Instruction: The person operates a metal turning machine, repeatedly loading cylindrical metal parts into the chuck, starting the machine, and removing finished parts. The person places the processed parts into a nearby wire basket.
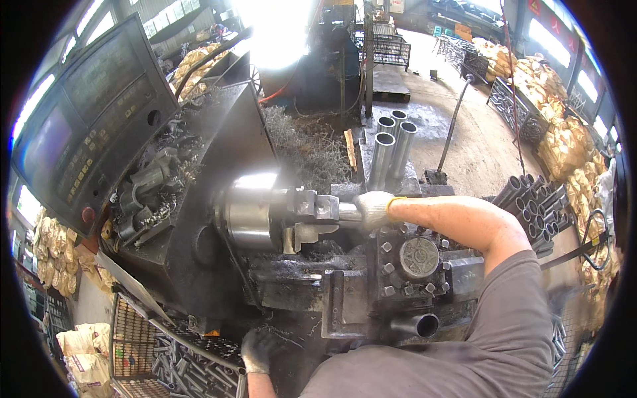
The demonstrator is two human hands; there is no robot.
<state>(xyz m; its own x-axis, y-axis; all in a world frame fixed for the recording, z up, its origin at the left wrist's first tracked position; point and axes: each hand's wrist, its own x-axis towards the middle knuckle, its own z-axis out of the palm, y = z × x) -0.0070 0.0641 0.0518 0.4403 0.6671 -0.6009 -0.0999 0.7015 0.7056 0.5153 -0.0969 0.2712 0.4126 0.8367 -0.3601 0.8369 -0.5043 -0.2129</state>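
Note:
At the centre, my right hand [375, 209], in a white glove with a yellow cuff, is closed round a short bright metal tube [348, 211]. The tube's left end sits at the jaws [315, 207] of a lathe chuck [255, 215]. Just below that hand stands the lathe's square tool post [419, 257], with bolts round its top. Low on the left, my left hand [256, 350], in a grey-stained glove, is near the dark front of the lathe. Its fingers are blurred against the dark metal, and I cannot see anything in them.
Several upright metal tubes [391, 149] stand behind the tool post. More tubes are stacked at the right [534, 212]. A crate [136, 338] of metal pieces is at lower left. The control panel [89, 119] leans at upper left. Metal shavings [308, 142] lie behind the chuck.

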